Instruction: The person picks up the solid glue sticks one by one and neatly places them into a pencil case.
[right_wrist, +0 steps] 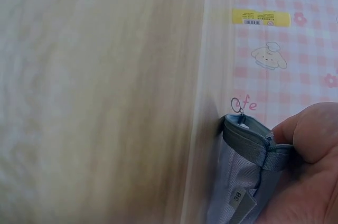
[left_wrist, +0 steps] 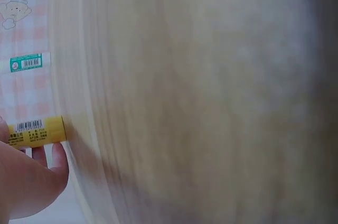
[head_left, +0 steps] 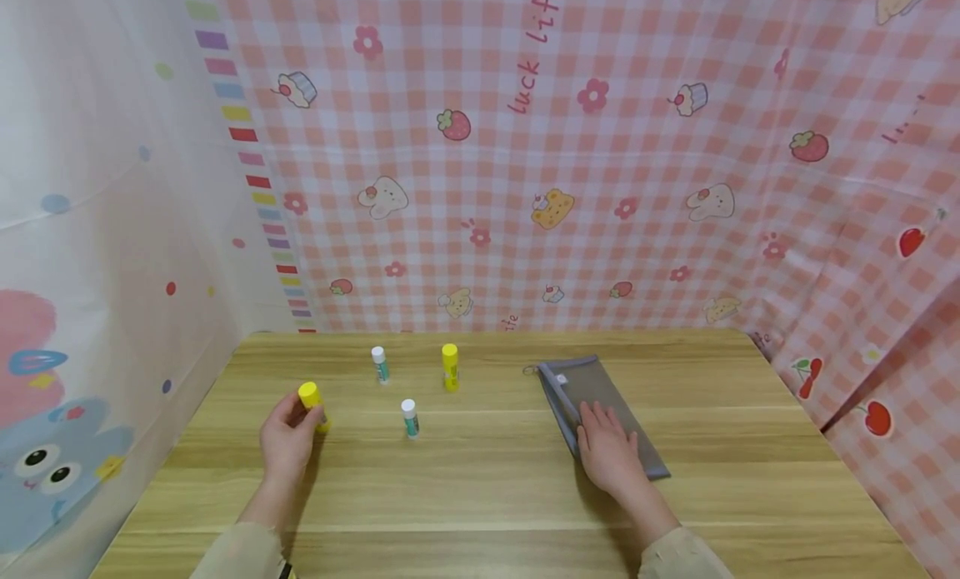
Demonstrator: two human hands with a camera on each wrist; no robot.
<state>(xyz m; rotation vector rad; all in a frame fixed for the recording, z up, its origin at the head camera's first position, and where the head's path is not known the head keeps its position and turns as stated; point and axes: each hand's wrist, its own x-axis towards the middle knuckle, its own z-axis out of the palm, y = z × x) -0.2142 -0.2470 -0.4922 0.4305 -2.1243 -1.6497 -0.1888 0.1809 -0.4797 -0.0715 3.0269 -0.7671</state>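
Observation:
Near the table's left side my left hand (head_left: 287,446) pinches a yellow glue stick (head_left: 310,395), held upright between thumb and fingers. Its barcode side shows in the left wrist view, where the glue stick (left_wrist: 38,132) stands with its base at the tabletop. On the right, my right hand (head_left: 609,450) rests on a grey mesh zipper pouch (head_left: 611,383), fingers extended across it. The right wrist view shows the pouch (right_wrist: 245,147) from its zipper end, with a ring on the zipper and a small tag; the fingertips are hidden there.
Between the hands stand another yellow glue stick (head_left: 450,368) and two smaller white-capped glue sticks, one at the back (head_left: 380,366) and one nearer (head_left: 410,419). A checked cloth (head_left: 480,171) hangs behind the wooden table (head_left: 465,496).

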